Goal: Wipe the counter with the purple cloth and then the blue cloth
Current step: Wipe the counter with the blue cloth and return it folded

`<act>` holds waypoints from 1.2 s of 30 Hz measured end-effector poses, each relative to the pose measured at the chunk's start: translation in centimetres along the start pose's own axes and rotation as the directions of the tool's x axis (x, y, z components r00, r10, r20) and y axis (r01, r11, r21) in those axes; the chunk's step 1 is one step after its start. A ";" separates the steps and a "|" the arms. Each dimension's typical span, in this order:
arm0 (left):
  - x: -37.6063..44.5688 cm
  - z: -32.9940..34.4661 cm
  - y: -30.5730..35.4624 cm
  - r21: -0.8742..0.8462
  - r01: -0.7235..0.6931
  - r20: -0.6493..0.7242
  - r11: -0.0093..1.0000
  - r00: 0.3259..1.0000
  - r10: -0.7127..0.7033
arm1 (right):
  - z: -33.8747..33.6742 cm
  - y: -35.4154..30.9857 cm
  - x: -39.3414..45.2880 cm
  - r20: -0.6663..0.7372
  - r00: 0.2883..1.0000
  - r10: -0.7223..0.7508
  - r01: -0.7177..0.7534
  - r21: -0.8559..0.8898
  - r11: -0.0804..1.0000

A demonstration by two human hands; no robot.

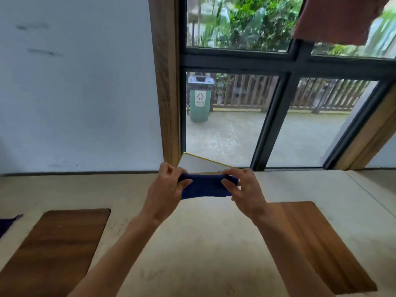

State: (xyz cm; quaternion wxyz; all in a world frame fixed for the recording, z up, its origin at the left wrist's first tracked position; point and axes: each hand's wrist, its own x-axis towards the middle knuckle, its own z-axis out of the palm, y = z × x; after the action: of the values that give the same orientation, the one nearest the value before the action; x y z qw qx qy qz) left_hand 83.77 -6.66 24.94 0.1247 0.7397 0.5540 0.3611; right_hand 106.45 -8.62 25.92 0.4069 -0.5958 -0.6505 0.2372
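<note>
A dark blue cloth (205,186), folded into a small rectangle, hangs above the pale counter (203,243) in the middle of the head view. My left hand (166,186) pinches its left end and my right hand (242,189) pinches its right end, stretching it between them. A corner of a darker purple cloth (7,224) shows at the far left edge, lying on the counter; most of it is out of frame.
Two dark wooden boards are set into the counter, one at the left (53,249) and one at the right (317,245). A white sheet with a yellow edge (197,162) leans behind the hands. A wall and a large window stand beyond. A reddish cloth (336,18) hangs top right.
</note>
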 end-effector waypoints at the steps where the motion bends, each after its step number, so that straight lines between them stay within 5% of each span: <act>1: 0.7 -1.5 1.6 -0.010 -0.019 -0.021 1.000 1.000 0.019 | -1.4 -1.8 0.2 0.001 1.000 0.006 -0.006 0.027 1.000; 10: 3.7 -10.1 12.4 -0.141 -0.142 -0.157 0.980 0.980 0.120 | -10.0 -12.0 -0.1 -0.179 0.971 -0.156 0.171 0.068 0.983; 21: 1.8 -12.8 16.4 -0.164 -0.067 -0.195 0.984 0.980 0.034 | -11.9 -14.3 -2.5 -0.227 0.944 -0.241 0.259 0.055 0.964; 28: -2.9 -16.5 13.9 -0.106 0.091 -0.288 0.990 0.950 -0.118 | -6.6 -15.8 -2.9 -0.165 0.933 -0.320 0.325 0.000 0.946; 36: -12.2 -24.7 5.8 -0.107 0.292 -0.408 0.951 0.859 -0.309 | 5.6 -22.5 -6.3 -0.029 0.909 -0.416 0.416 0.127 0.900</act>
State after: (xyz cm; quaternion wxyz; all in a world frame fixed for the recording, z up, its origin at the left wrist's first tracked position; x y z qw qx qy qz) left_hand 69.85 -25.12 41.04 0.0726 0.5464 0.6687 0.4990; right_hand 88.59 -17.76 39.11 0.4866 -0.4154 -0.7456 0.1867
